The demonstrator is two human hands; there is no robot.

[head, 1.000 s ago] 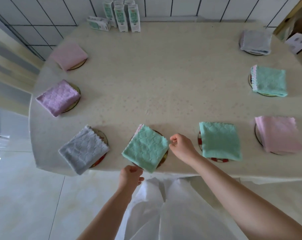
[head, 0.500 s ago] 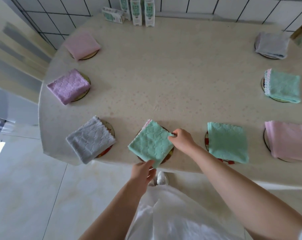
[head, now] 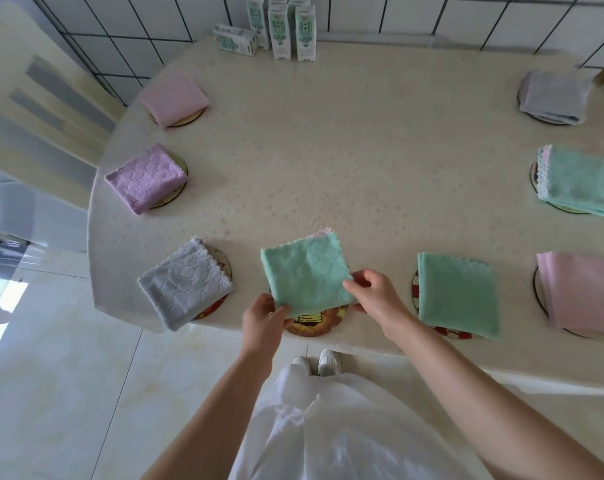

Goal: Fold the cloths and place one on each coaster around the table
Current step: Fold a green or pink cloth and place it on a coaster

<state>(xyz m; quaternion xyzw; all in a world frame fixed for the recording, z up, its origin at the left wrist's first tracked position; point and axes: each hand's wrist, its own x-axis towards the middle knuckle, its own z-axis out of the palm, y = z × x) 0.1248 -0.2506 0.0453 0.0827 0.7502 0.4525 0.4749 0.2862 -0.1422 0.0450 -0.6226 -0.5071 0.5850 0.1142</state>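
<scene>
The green cloth (head: 305,275), folded into a square with a pink scalloped edge peeking out at its far corner, is hanging just above the counter (head: 345,150) at its near edge, and part of the round picture coaster (head: 316,322) is showing beneath it. The left hand (head: 263,318) is pinching the cloth's near left corner, and the right hand (head: 376,296) is gripping its near right corner, thumb on top. Around the counter, folded cloths are lying on coasters: a grey cloth (head: 184,284) to the left, a second green cloth (head: 458,294) to the right, a pink cloth (head: 583,292) beyond that, and a purple cloth (head: 146,178) further along the left side. Milk cartons (head: 288,27) are standing at the far edge by the tiled wall.
</scene>
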